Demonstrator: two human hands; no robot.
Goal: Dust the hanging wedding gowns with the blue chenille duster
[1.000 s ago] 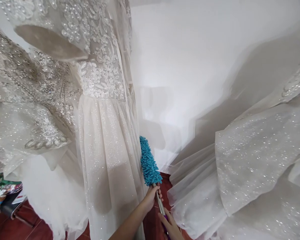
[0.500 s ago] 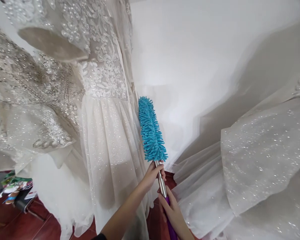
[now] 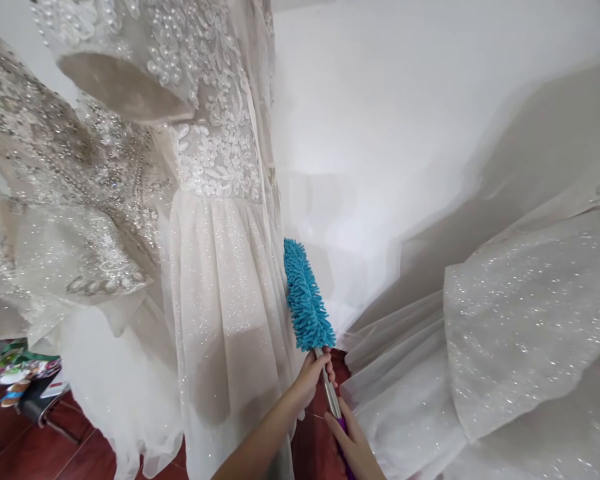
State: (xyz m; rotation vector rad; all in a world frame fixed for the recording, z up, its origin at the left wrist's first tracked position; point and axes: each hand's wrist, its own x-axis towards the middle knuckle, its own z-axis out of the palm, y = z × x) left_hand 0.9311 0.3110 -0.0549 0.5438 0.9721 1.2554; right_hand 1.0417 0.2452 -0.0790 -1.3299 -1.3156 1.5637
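Note:
A duster (image 3: 307, 300) with a fluffy blue head, a metal shaft and a purple grip points up and away from me at mid-view. My left hand (image 3: 314, 377) is wrapped round the metal shaft just below the blue head. Lower down, my right hand (image 3: 353, 437) closes on the purple grip. The blue head is against or very near the right edge of a white sparkly dress (image 3: 225, 267) with a beaded lace bodice; I cannot tell whether it touches the white wall (image 3: 380, 133) behind.
Another beaded dress (image 3: 80, 153) hangs at the left. A glittery white gown (image 3: 520, 327) spreads over the right side, down to the red tiled floor (image 3: 310, 440). At lower left, a dark chair (image 3: 37, 400) holds colourful packets (image 3: 23, 370).
The duster and both hands have moved down along the edge of the dress. Both hands keep their hold. The view has shifted slightly.

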